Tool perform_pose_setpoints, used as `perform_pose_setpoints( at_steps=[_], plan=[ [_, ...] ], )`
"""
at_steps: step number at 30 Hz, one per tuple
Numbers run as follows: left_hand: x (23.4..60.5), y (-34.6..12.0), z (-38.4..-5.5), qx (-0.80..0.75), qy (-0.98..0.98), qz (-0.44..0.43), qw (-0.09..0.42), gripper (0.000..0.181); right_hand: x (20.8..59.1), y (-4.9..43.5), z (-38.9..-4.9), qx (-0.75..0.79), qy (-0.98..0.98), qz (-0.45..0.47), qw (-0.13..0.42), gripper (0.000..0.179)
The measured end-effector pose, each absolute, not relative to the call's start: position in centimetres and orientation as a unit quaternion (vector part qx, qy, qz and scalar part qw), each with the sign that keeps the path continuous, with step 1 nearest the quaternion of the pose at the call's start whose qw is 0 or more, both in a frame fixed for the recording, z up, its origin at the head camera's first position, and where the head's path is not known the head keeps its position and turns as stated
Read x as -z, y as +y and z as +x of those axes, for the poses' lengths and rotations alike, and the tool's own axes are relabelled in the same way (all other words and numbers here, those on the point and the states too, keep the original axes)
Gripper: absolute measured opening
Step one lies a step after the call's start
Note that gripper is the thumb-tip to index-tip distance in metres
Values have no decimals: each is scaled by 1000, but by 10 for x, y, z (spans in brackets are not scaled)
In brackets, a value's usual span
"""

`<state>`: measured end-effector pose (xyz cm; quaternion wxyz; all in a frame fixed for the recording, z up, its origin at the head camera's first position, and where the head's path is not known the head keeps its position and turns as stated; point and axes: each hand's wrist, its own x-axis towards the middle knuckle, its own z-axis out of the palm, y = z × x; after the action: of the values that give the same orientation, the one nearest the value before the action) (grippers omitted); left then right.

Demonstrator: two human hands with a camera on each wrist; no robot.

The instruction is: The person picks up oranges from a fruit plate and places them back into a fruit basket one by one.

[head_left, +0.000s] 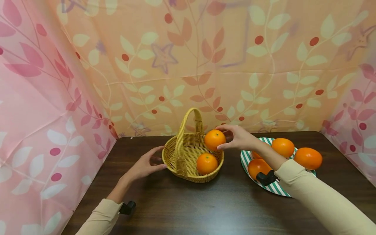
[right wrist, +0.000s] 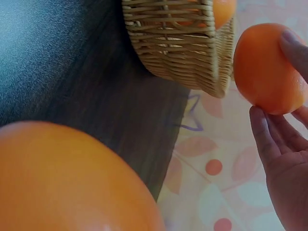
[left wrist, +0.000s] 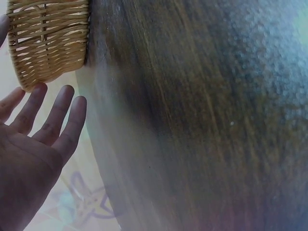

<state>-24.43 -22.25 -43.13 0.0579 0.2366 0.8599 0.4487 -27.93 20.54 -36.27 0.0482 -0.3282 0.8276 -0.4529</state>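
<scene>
My right hand pinches an orange between thumb and fingers, over the right side of a yellow wicker basket with a tall arched handle. In the right wrist view the held orange appears just beyond the basket rim. A second orange lies inside the basket on its right half. My left hand is at the basket's left side, fingers extended and spread, fingertips right at the rim. The left wrist view shows its relaxed fingers beside the wicker wall.
To the right, a green-and-white striped plate bears several oranges, partly hidden by my right forearm. Everything stands on a dark wooden table. A patterned cloth hangs behind the table's far edge.
</scene>
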Motion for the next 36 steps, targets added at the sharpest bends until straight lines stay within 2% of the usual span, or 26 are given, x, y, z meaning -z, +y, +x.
perform_pose_setpoints(
  at_steps=[13,24,27,33,36],
  plan=[
    [434,-223,-245,-446,861,238,57,80,376,197,-283,462,828,-311,64,72],
    [433,-222,-245,-449,859,239,61,80,373,202,-279,462,831,-303,54,68],
    [433,-222,-245,-448,860,238,60,80,372,209,-276,468,831,-299,38,61],
    [432,-222,-245,-442,863,237,57,80,368,228,-270,475,829,-294,7,34],
    [432,-222,-245,-443,863,237,58,81,365,237,-264,478,828,-293,5,31]
  ],
)
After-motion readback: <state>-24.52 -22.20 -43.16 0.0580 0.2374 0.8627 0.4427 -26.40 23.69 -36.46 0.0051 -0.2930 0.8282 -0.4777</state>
